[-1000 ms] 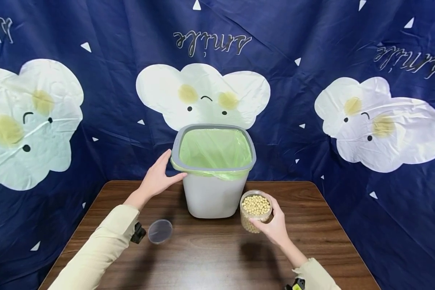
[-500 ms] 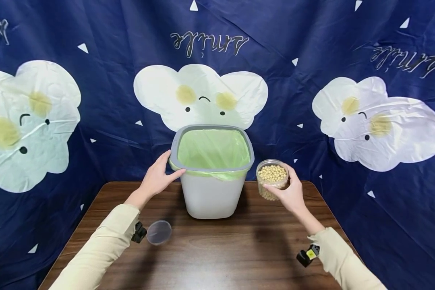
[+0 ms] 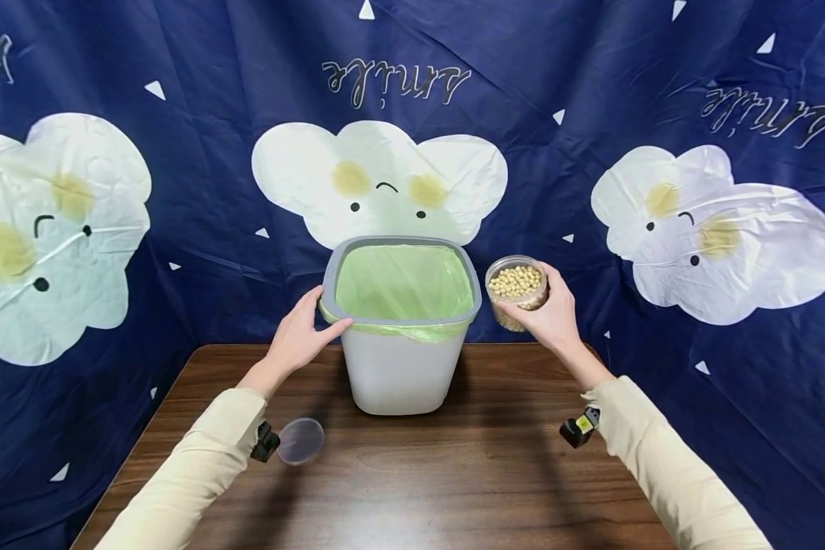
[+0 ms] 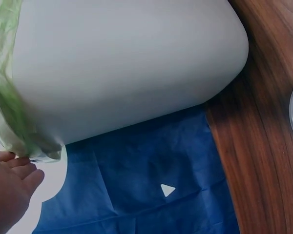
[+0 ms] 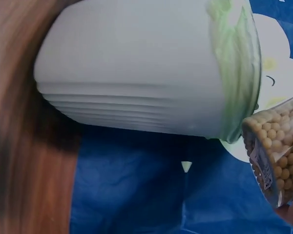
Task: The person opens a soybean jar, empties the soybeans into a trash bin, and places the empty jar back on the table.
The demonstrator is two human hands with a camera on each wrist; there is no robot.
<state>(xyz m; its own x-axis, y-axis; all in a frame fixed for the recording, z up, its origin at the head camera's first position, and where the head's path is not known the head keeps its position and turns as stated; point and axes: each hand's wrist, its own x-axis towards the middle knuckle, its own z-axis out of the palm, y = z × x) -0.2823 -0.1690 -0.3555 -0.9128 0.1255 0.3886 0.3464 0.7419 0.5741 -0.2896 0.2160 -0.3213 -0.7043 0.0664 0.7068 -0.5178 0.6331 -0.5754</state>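
Note:
A light grey trash can [image 3: 402, 374] with a darker grey rim and a green bag liner [image 3: 406, 283] stands upright at the back of the table. My left hand [image 3: 298, 336] holds its rim at the left front corner; in the left wrist view, the fingers [image 4: 27, 170] curl by the liner's folded edge. To the right of the can, my right hand [image 3: 553, 313] grips a clear, lidless jar [image 3: 516, 294] nearly full of pale yellow soybeans. The jar is held above the table, about level with the can's rim and almost upright. The right wrist view shows its base and side [image 5: 278, 151].
A clear round lid [image 3: 301, 441] lies on the brown wooden table [image 3: 412, 481], near the left wrist. Blue cloth [image 3: 543, 176] printed with white clouds hangs behind and on both sides, close behind the can.
My right hand has lifted the jar of soybeans from low beside the trash can, moving right and then up to rim height. The left hand has stayed on the rim.

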